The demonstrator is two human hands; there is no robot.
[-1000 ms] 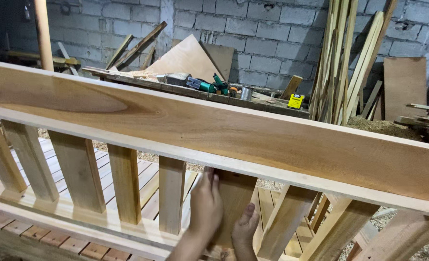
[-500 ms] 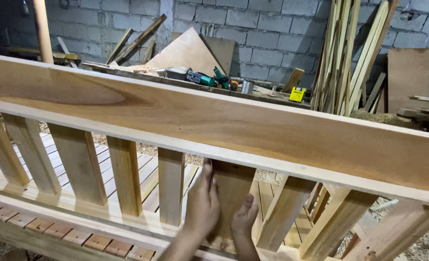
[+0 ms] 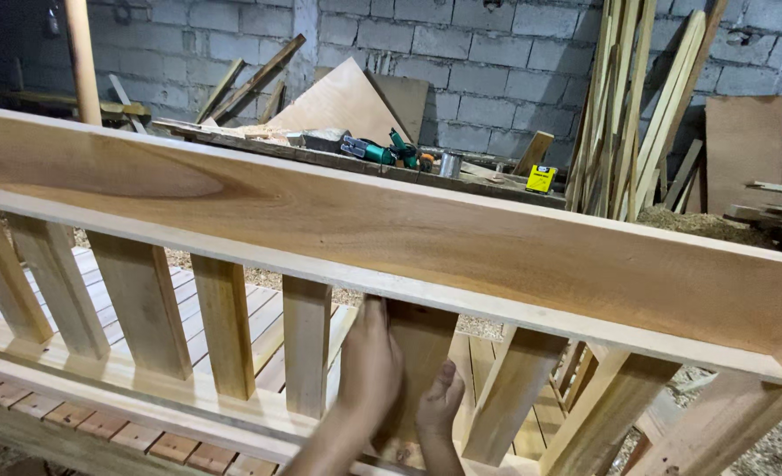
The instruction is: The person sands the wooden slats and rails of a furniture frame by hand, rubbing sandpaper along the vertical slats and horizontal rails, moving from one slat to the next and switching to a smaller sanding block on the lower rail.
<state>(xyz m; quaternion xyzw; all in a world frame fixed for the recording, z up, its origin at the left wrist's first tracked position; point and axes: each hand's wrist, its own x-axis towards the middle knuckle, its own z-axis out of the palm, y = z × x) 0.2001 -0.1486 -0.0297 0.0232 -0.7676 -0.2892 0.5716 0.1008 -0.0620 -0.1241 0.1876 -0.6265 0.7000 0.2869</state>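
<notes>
A wide wooden top rail (image 3: pixel 391 229) runs across the view, with several upright slats below it. My left hand (image 3: pixel 369 370) lies flat against the left edge of one upright slat (image 3: pixel 422 348) just under the rail. My right hand (image 3: pixel 439 405) grips the same slat lower down, thumb up along its right side. The slat stands between a straight slat (image 3: pixel 307 344) on its left and a tilted slat (image 3: pixel 514 397) on its right. Its bottom end sits at the lower rail (image 3: pixel 144 388).
Behind the frame a workbench (image 3: pixel 364 163) carries a green power tool (image 3: pixel 378 150), a metal can and a yellow box (image 3: pixel 541 179). Long wooden strips (image 3: pixel 638 106) lean on the block wall at right. Slatted panels lie below, sawdust covers the floor.
My view has shifted slightly. Both hands stay on the same slat, with the left hand a little higher against it.
</notes>
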